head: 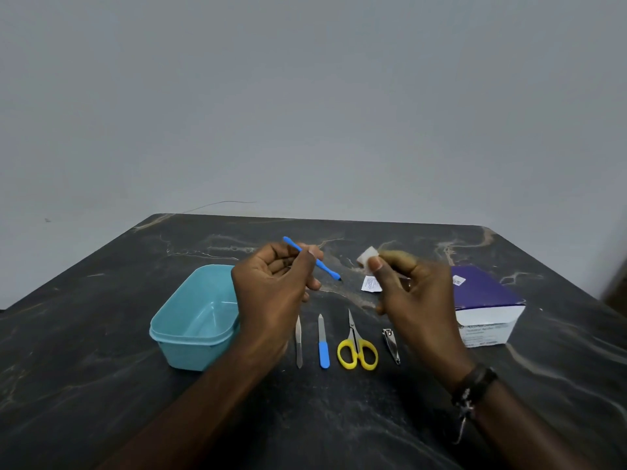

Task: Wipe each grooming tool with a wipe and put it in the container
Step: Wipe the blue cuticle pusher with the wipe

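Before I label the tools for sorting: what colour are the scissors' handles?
Yellow. The scissors show plainly in the head view, lying on the dark marbled table.

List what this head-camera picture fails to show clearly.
- Print on the white-and-purple cardboard box: too small and blurred, head view.
- Top of the plain metal nail file: hidden behind the left hand.
- White wipe: motion-blurred in the right hand.
- Floor of the teal plastic container: partly covered by the left hand.
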`<state>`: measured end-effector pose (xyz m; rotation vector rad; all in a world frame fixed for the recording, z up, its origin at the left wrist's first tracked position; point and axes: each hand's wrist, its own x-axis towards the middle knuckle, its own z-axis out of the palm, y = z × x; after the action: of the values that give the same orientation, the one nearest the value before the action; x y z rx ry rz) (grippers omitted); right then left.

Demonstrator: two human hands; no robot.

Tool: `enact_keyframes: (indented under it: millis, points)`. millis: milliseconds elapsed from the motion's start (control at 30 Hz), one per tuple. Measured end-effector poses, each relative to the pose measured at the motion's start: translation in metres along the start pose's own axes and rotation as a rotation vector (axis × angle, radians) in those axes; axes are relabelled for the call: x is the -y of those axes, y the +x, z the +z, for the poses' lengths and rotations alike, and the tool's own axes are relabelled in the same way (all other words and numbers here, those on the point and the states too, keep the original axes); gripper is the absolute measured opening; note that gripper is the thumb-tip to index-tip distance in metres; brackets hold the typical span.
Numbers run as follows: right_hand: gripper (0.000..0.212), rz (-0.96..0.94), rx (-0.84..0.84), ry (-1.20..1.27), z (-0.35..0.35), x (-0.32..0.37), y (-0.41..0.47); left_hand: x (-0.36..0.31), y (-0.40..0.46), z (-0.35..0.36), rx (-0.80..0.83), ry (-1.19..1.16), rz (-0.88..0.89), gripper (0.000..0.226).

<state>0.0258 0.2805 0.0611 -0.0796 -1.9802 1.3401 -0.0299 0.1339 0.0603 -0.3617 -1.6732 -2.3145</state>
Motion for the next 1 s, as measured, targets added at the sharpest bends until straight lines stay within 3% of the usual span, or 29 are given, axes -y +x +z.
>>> enact_keyframes:
  millis: [200,400,700,900,1000]
  points:
    - [0.012,0.004,0.2,-0.105,0.005,-0.005,-0.001,0.0,-0.002,0.0,0.08,0.041,0.006,0.013]
    - [0.018,0.046,0.397,0.01,0.006,-0.001,-0.005,0.001,-0.003,-0.001,0.114,0.074,0.014,0.008]
    - [0.019,0.106,0.46,0.098,0.008,0.0,-0.007,0.002,-0.007,0.002,0.179,0.076,-0.006,0.004]
    - [0.02,0.195,0.616,0.108,0.005,0.005,-0.007,0.004,-0.006,0.0,0.165,0.066,-0.06,0.008]
    - [0.021,0.227,0.589,0.148,0.004,0.005,-0.006,0.003,-0.008,0.001,0.206,0.078,-0.062,0.007]
